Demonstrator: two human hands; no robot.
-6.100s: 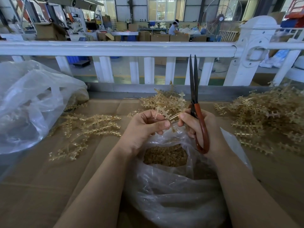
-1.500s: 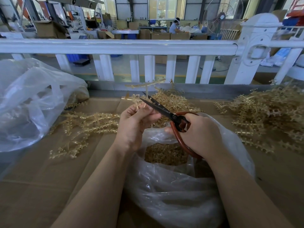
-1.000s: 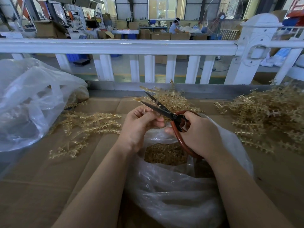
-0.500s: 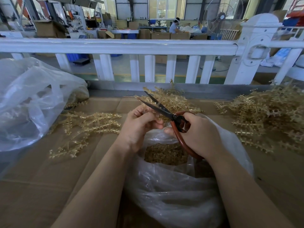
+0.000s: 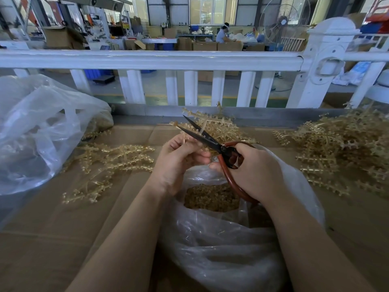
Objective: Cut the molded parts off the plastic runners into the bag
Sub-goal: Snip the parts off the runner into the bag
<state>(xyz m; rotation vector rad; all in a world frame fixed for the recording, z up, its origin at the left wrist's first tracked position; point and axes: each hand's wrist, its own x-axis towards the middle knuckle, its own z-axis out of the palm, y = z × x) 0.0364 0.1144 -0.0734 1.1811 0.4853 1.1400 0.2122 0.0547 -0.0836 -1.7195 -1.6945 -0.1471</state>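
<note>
With the left hand (image 5: 179, 161) pinching a runner (image 5: 202, 128) right at the open blades of the scissors (image 5: 202, 137), which the right hand (image 5: 250, 171) grips by the red loops, fingertips risk a nick. Runner sits above the bag (image 5: 221, 249) at the cardboard's near edge; cut parts could fly past its mouth toward the uncut pile (image 5: 341, 150) at the right edge.

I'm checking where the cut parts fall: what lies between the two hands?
In the head view, the open clear bag of cut parts sits below the gap between the left hand and right hand.
</note>
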